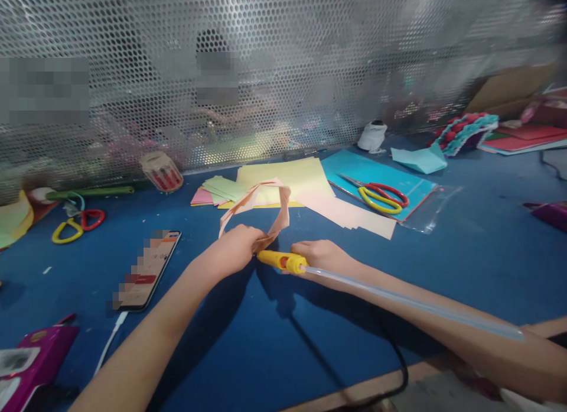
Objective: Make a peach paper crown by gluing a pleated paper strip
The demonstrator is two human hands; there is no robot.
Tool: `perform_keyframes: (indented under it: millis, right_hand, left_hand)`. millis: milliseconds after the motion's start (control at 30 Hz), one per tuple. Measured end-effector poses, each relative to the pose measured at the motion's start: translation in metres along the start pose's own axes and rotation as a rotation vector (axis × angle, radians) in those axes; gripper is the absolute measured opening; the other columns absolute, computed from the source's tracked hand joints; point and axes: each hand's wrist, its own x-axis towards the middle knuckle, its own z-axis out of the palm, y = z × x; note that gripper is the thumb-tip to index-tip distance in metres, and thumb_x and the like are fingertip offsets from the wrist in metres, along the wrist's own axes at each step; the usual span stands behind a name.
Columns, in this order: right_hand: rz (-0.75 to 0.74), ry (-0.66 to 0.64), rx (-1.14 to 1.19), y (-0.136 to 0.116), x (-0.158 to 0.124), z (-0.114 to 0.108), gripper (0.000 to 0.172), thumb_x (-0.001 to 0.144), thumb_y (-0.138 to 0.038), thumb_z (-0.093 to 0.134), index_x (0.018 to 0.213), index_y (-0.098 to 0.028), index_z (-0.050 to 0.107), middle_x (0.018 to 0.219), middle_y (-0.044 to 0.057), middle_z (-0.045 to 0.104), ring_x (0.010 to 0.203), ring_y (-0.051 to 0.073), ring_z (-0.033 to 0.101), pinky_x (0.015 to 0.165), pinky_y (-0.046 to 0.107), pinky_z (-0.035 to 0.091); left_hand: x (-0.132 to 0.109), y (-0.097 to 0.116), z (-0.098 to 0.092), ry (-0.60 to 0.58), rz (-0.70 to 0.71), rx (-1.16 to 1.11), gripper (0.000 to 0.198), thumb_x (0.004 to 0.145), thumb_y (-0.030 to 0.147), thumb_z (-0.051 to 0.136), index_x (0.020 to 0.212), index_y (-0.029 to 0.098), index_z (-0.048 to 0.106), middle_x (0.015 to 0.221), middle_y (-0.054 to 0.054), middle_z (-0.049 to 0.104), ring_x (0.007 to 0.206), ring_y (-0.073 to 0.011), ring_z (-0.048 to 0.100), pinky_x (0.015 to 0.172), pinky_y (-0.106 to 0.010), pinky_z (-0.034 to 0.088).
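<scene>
My left hand (241, 246) pinches the near side of a ring of folded peach paper (283, 211), which stands up above the table. In my right hand (325, 255) is a yellow hot glue gun (279, 260), its tip pointing left and close to the paper by my left fingers. A long clear glue stick (398, 297) runs out of the gun's back, over my right forearm. Whether the tip touches the paper I cannot tell. Behind the ring lie yellow paper sheets (310, 172) and a cut peach sheet (349, 214).
Red-and-yellow scissors (383, 198) rest on a blue paper pack (349, 169) at right; another pair of scissors (80, 223) lies left. A phone (150, 270) with a white cable is left of my arm. The glue gun's black cord (401, 356) hangs over the front edge. Perforated metal (266, 75) walls the back.
</scene>
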Motion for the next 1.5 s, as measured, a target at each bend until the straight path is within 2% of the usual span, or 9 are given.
perform_keyframes:
  millis: [233,400,667,767,967,1100,1300,1500]
  right_hand:
    - [0.023,-0.007,-0.009,0.000,-0.001,-0.001,0.025,0.083,-0.043,0.057,0.081,-0.018,0.057,0.076,0.003,0.062,0.067,0.016,0.059,0.054,0.025,0.033]
    - [0.023,-0.003,-0.011,0.001,-0.002,-0.001,0.028,0.085,-0.045,0.053,0.081,-0.018,0.057,0.075,0.004,0.061,0.067,0.015,0.058,0.055,0.025,0.033]
    - [0.063,-0.002,-0.037,0.004,-0.005,-0.006,0.030,0.083,-0.047,0.053,0.080,-0.018,0.056,0.074,0.003,0.059,0.065,0.016,0.057,0.055,0.025,0.034]
    - [0.072,-0.007,-0.039,0.003,-0.007,-0.009,0.027,0.083,-0.046,0.053,0.078,-0.019,0.055,0.073,0.003,0.058,0.064,0.016,0.057,0.054,0.025,0.035]
    - [0.096,-0.038,-0.056,0.001,-0.008,-0.016,0.023,0.082,-0.041,0.053,0.078,-0.019,0.055,0.074,0.004,0.059,0.063,0.016,0.056,0.053,0.025,0.035]
    - [0.124,-0.096,-0.030,0.000,-0.009,-0.018,0.020,0.083,-0.038,0.052,0.082,-0.019,0.056,0.079,0.005,0.061,0.066,0.016,0.058,0.054,0.025,0.036]
    - [0.117,-0.063,-0.016,0.001,-0.012,-0.014,0.021,0.083,-0.039,0.050,0.082,-0.018,0.056,0.079,0.005,0.063,0.068,0.017,0.059,0.055,0.026,0.036]
    - [0.087,-0.012,-0.137,0.002,-0.015,-0.007,0.016,0.082,-0.033,0.050,0.079,-0.019,0.055,0.073,0.004,0.061,0.059,0.015,0.056,0.051,0.025,0.027]
  left_hand:
    - [-0.002,0.004,-0.005,-0.018,-0.016,-0.024,0.031,0.079,0.005,0.041,0.089,0.018,0.066,0.065,-0.003,0.065,0.064,-0.0180,0.058,0.054,-0.027,0.032]
    - [-0.003,0.004,-0.005,-0.017,-0.012,-0.024,0.027,0.077,0.004,0.042,0.082,0.018,0.065,0.062,-0.003,0.063,0.063,-0.0175,0.057,0.055,-0.027,0.031]
    - [-0.003,0.005,-0.004,-0.021,-0.009,-0.032,0.027,0.082,0.011,0.044,0.093,0.017,0.068,0.060,-0.003,0.063,0.061,-0.0173,0.059,0.055,-0.025,0.034]
    - [-0.002,0.003,-0.002,-0.011,-0.010,-0.024,0.029,0.083,0.012,0.045,0.100,0.017,0.067,0.066,-0.005,0.066,0.065,-0.0183,0.061,0.056,-0.025,0.036]
    - [-0.001,-0.003,0.004,0.025,-0.003,0.010,0.031,0.085,0.015,0.044,0.107,0.019,0.066,0.092,-0.011,0.069,0.077,-0.0205,0.063,0.060,-0.026,0.039]
    - [-0.002,-0.002,0.004,0.017,-0.007,-0.010,0.033,0.085,0.014,0.043,0.108,0.019,0.066,0.090,-0.009,0.070,0.072,-0.0188,0.063,0.056,-0.024,0.037]
    - [-0.005,0.003,0.003,0.019,0.015,-0.041,0.026,0.080,0.011,0.048,0.093,0.017,0.069,0.080,-0.008,0.070,0.071,-0.0186,0.061,0.057,-0.025,0.036]
    - [-0.007,0.007,0.003,0.027,0.000,-0.021,0.022,0.076,0.006,0.049,0.083,0.016,0.067,0.072,-0.006,0.067,0.069,-0.0180,0.060,0.057,-0.025,0.035]
